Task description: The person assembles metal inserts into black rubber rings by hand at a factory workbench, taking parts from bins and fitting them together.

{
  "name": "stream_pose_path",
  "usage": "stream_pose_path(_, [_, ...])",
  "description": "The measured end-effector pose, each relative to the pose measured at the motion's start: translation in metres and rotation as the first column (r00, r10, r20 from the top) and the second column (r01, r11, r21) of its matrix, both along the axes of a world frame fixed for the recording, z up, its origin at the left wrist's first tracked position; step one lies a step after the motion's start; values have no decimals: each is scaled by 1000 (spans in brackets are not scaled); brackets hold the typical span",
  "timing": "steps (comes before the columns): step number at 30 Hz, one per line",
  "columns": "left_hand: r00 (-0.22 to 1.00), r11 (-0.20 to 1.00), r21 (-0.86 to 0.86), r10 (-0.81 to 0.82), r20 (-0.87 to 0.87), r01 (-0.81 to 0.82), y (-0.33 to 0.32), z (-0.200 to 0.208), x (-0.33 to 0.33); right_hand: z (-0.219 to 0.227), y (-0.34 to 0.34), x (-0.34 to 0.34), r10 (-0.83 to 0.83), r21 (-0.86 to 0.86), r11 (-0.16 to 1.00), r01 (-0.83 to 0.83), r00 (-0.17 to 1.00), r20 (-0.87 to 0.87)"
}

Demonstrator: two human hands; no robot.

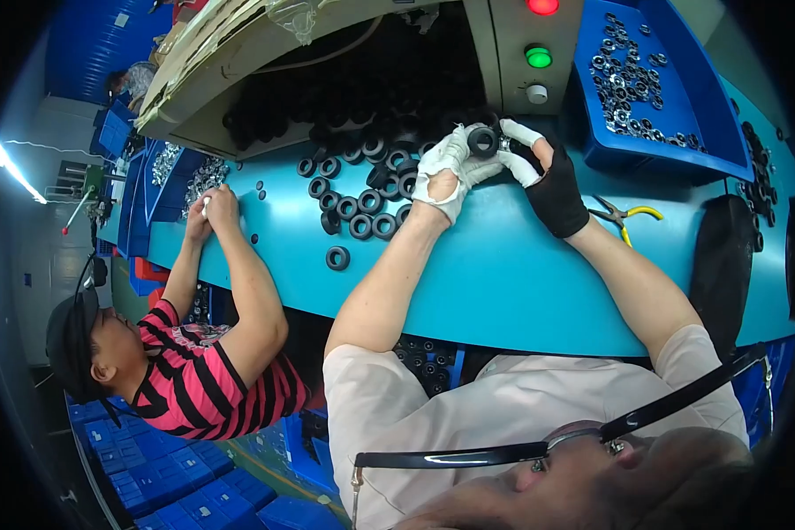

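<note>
My left hand [450, 172], in a white glove, grips a black ring [483, 141] that looks like a small tyre or roller, its hole facing me. Close against it on the right is my right hand [552, 181], in a black fingerless glove with white-wrapped fingertips. Its thumb and fingers curl round a small shiny metal part [504, 143] beside the ring; fingers partly hide this part. Both hands are raised just over the blue-green bench top [495, 283]. Many similar black rings [359, 203] lie in a loose heap left of my left hand.
A machine housing [517, 62] with a red and a green light stands beyond my hands. Right of it is a blue bin [662, 150] of shiny metal parts. Yellow-handled pliers [623, 214] lie by my right wrist. A co-worker in a striped shirt [212, 380] works at left.
</note>
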State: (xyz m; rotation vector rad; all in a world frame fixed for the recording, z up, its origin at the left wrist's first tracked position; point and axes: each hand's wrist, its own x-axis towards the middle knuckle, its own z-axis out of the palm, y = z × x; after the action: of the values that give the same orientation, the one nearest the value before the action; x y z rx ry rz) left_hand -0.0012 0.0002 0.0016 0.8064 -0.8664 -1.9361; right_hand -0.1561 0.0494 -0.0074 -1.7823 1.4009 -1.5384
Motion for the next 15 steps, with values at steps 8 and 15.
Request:
stream_pose_path(8, [991, 993, 106, 58, -123, -45, 4, -4, 1, -3, 7, 3, -43, -138, 990, 33, 997, -67])
stream_pose_path(15, [985, 998, 47, -20, -170, 28, 5, -15, 3, -2, 9, 4, -45, -23, 999, 47, 996, 79])
